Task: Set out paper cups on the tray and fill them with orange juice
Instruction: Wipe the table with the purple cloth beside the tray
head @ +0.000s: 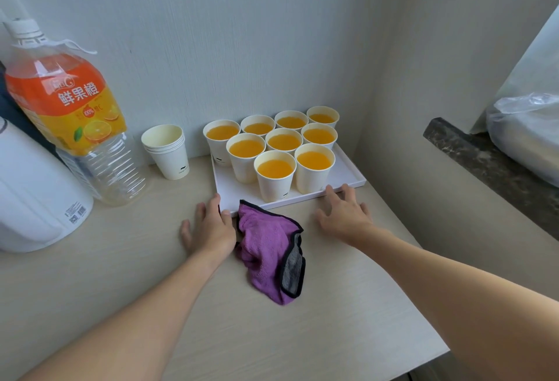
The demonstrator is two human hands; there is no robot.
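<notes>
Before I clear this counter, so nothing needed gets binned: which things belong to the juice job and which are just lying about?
Job: white rectangular tray, nine juice-filled white paper cups, stack of empty white paper cups, clear plastic orange-juice bottle.
Lying about: crumpled purple cloth, white plastic container, plastic-wrapped bundle.

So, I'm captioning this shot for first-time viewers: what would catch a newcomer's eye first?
The nine paper cups of bright orange juice, clustered on the white tray by the back wall, stand out first. Next comes the crumpled purple cloth at the tray's near edge, between the left hand and right hand. The big juice bottle with its orange label stands at far left.
</notes>
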